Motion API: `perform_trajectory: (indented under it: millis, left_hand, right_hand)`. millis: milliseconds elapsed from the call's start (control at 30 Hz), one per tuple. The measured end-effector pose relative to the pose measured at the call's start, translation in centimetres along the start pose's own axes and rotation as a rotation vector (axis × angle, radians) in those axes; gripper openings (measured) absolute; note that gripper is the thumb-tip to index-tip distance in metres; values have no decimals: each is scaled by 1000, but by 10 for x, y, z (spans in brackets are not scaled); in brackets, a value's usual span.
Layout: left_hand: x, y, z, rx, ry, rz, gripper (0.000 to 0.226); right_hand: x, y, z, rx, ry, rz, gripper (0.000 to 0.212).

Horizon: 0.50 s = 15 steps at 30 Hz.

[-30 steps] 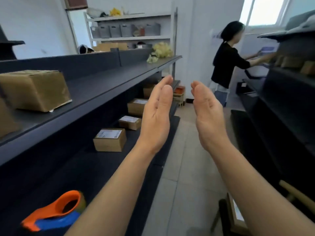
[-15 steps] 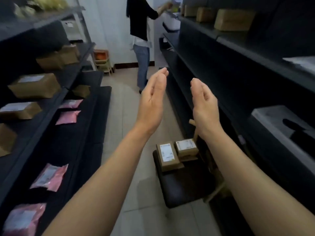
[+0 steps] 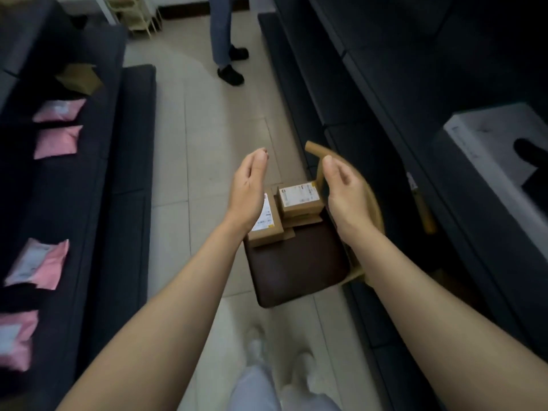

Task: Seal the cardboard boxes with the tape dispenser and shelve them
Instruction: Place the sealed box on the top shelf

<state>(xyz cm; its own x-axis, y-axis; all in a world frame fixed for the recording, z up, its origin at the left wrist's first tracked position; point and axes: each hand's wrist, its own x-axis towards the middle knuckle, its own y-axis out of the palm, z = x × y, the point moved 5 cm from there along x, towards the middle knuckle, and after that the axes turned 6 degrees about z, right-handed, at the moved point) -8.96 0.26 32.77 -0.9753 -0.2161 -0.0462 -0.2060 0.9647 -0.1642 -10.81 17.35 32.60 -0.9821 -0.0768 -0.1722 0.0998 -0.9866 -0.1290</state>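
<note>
Two small cardboard boxes with white labels lie on the dark seat of a wooden chair (image 3: 296, 271) in the aisle. The left box (image 3: 268, 226) is partly hidden behind my left hand (image 3: 247, 191). The right box (image 3: 299, 198) rests on another piece of cardboard. My right hand (image 3: 344, 188) hovers above the chair's curved back. Both hands are empty, palms facing each other, fingers relaxed and slightly bent, held above the boxes. No tape dispenser is in view.
Dark shelves line both sides of the tiled aisle. Pink mailer bags (image 3: 57, 140) and a cardboard box (image 3: 80, 78) lie on the left shelves. A white box (image 3: 498, 137) sits on the right shelf. Another person's legs (image 3: 225, 40) stand further down the aisle.
The view has swung from the left shelf across the aisle and down to the chair. Both hands have lowered toward the boxes, still empty and facing each other.
</note>
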Motion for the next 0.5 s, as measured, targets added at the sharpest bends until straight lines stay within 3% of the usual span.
perform_trajectory:
  millis: [300, 500]
  left_hand:
    - [54, -5, 160, 42, -263, 10, 34]
    - [86, -3, 239, 118, -323, 44, 33]
  right_hand:
    - [75, 62, -124, -6, 217, 98, 57]
    - [107, 84, -198, -21, 313, 94, 51]
